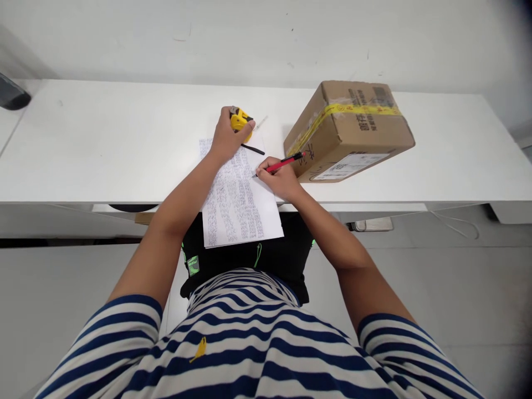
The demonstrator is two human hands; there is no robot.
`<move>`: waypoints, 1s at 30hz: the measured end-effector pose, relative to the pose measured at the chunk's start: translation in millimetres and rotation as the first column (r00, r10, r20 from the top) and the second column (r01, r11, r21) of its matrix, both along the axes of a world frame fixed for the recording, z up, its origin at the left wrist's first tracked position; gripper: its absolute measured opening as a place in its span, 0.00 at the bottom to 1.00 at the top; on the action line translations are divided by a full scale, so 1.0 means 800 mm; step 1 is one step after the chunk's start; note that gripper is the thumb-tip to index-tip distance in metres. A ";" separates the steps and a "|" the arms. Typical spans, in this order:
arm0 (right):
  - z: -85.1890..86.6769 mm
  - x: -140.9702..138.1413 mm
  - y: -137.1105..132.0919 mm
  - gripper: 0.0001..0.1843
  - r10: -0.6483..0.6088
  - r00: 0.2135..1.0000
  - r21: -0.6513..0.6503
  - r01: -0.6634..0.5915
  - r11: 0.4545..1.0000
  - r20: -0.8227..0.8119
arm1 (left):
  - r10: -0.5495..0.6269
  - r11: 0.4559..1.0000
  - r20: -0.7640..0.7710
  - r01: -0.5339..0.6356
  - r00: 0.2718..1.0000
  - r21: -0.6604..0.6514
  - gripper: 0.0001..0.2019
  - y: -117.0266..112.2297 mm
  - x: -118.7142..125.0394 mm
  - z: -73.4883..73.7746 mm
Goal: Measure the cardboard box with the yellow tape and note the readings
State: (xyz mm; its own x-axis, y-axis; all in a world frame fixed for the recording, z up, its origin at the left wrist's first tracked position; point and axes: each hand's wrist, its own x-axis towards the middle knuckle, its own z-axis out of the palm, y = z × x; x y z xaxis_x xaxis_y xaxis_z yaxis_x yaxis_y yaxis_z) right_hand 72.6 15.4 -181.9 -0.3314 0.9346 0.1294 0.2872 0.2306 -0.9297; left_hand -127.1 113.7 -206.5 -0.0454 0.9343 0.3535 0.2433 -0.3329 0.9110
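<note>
Dense blue handwriting under a red pen (282, 164), beside a labelled carton (366, 124)

The paper (226, 199) is filled with columns of small blue handwriting, too fine to read. It lies on the white table (116, 144), its lower part reaching out past the front edge. At the right of the sheet, the carton carries several markings: a white label (351, 166) with dark print on the side towards the person, yellow tape (361, 109) with small printing along it, large dark printed characters on the top, and handwritten black strokes low on the left side. None of these can be read with certainty, and no brand can be made out.

The right hand (282, 180) is closed in a writing grip, thumb and fingers pinching the pen near its point, which is down at the written page. The pen's black upper end slants towards the carton.

The left hand (226, 136) is curled around a yellow and black tape measure (241, 122) at the top of the paper, its thumb along the near side of the case. A black strap (253, 149) lies just below, angled across the paper's upper right part.
</note>
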 end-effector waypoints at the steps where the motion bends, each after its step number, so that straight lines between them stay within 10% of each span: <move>1: 0.000 0.000 0.001 0.05 -0.007 1.000 -0.001 0.007 1.000 -0.007 | -0.005 1.000 0.002 0.005 1.000 -0.008 0.27 0.000 0.000 0.000; 30: 0.005 -0.002 -0.002 0.06 0.011 1.000 -0.028 -0.010 1.000 0.029 | 0.050 0.996 -0.006 -0.050 0.999 -0.075 0.22 -0.007 0.000 0.015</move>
